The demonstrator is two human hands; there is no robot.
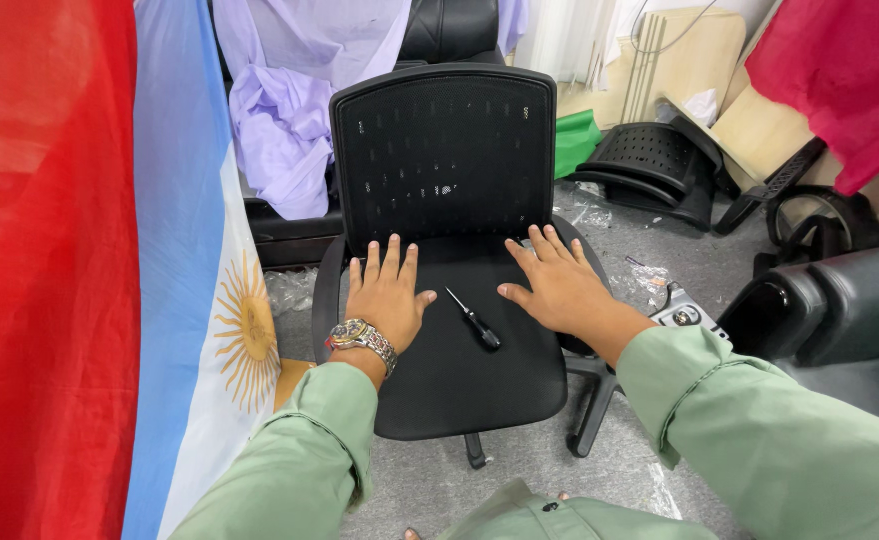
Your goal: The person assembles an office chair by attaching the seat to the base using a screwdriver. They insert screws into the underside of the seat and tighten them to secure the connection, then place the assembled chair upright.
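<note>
A black office chair with a mesh backrest stands in front of me. My left hand, with a metal watch on the wrist, lies flat and palm down on the left of the seat. On the right of the seat rests my right hand, also flat with fingers spread. Between the two hands a small screwdriver with a black handle lies on the seat, touched by neither hand.
A red cloth and a light blue and white flag with a sun hang at the left. Lilac fabric drapes behind the chair. Loose black chair parts and armrests lie on the grey floor at the right.
</note>
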